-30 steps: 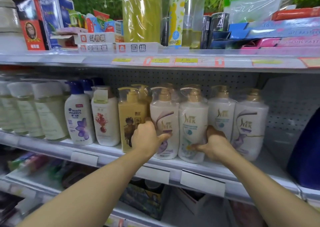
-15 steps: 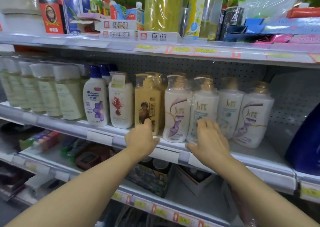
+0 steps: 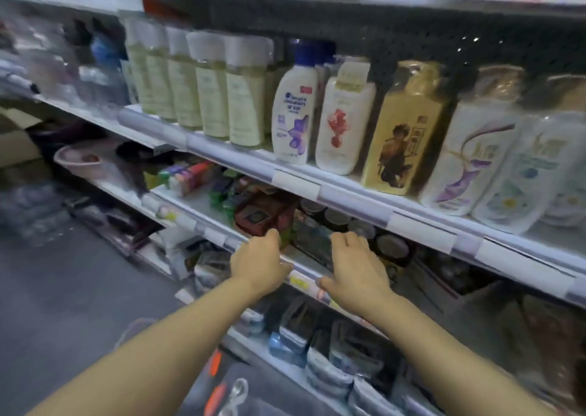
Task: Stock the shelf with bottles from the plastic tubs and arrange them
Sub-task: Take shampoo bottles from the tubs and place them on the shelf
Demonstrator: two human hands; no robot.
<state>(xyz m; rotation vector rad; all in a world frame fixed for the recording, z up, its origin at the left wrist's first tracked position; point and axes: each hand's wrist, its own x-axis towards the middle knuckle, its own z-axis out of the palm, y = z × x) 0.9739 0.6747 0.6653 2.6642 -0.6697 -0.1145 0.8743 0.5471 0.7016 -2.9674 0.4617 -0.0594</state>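
Bottles stand in a row on the shelf: several pale yellow-green ones, a white bottle with a blue cap, a white one with a red flower, a gold one and white pump bottles at the right. My left hand and my right hand hang in front of the lower shelf's edge, fingers relaxed, holding nothing. No hand touches a bottle. The view is blurred.
The lower shelf holds small colourful boxes, a dark red box and round tins. A pink basin sits at the left. Packets fill the bottom shelf. Grey floor lies at the lower left.
Both hands let go of the white pump bottles and dropped from the bottle shelf to the lower shelf's edge. The view swung down and left.
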